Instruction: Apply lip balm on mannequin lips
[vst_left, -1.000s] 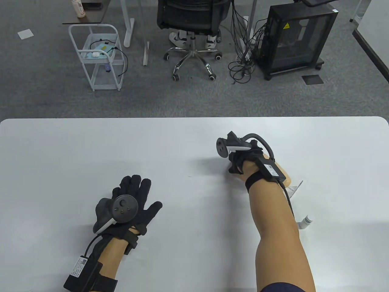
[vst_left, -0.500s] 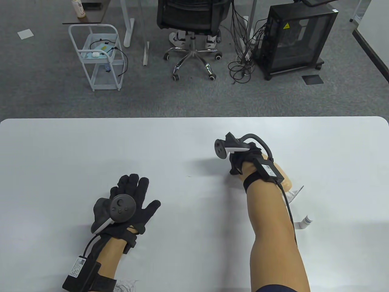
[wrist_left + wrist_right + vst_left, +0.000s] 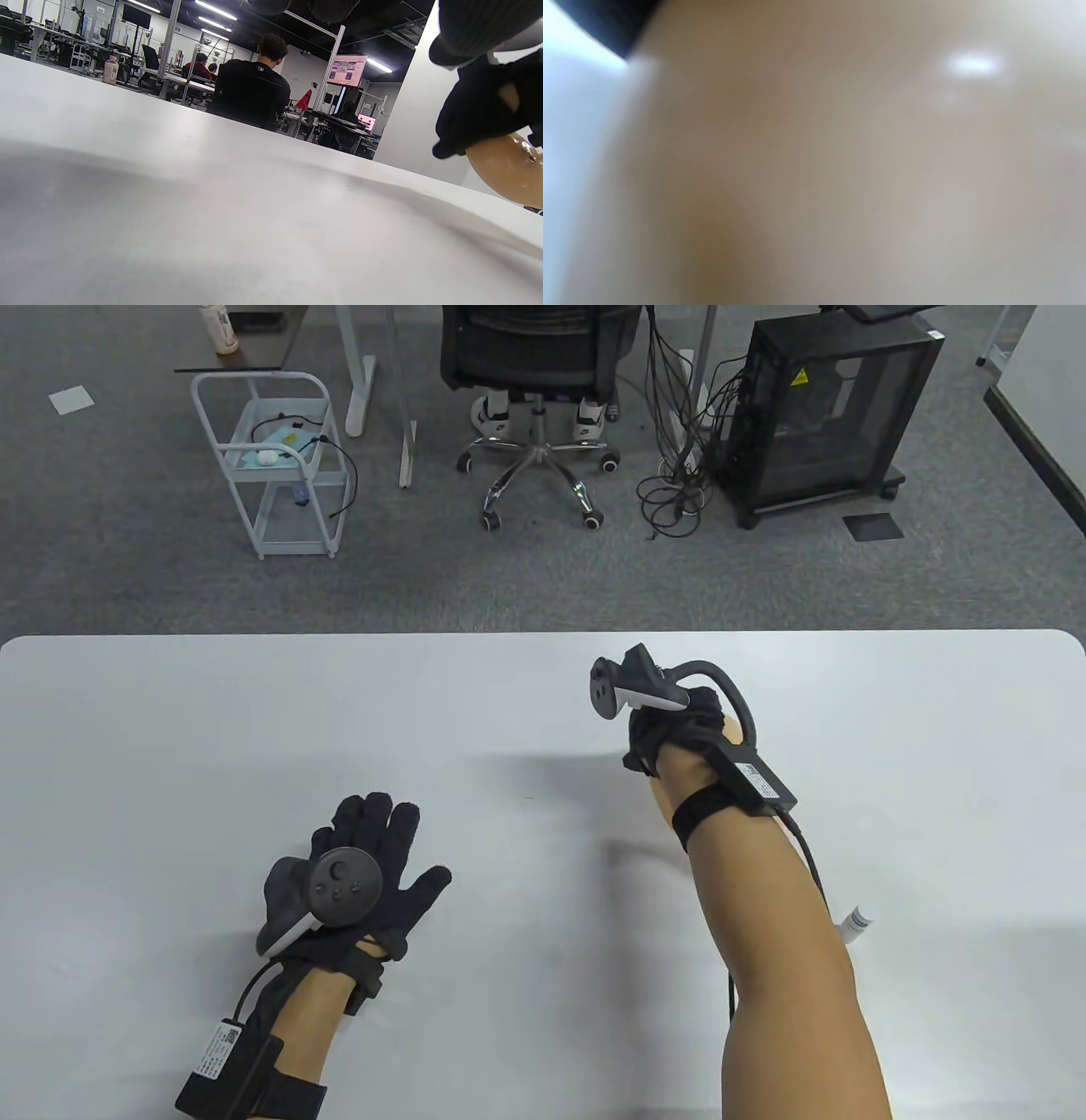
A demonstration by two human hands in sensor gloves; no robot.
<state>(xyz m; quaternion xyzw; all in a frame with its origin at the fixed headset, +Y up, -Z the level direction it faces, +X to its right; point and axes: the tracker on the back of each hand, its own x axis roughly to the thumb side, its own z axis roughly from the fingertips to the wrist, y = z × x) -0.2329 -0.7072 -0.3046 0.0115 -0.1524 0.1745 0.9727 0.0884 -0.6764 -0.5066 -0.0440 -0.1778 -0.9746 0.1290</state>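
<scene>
My right hand (image 3: 670, 729) grips the skin-coloured mannequin head and holds it above the white table (image 3: 526, 704), right of centre. In the table view the hand and forearm hide most of the head. The left wrist view shows its rounded beige surface (image 3: 505, 173) under the black gloved fingers (image 3: 479, 114). The right wrist view is filled by the blurred beige head (image 3: 840, 169). The white lip balm tube (image 3: 857, 922) lies on the table beside my right forearm. My left hand (image 3: 373, 848) rests flat on the table with its fingers spread, holding nothing.
Beyond the table's far edge are an office chair (image 3: 534, 356), a white wire cart (image 3: 271, 466), a black cabinet (image 3: 831, 415) and loose cables on the grey carpet. A person in black (image 3: 250, 97) sits with their back turned in the left wrist view.
My right hand has risen and moved away and to the left with the mannequin head. The head and its clear stand no longer show beside my forearm. The left hand has hardly moved.
</scene>
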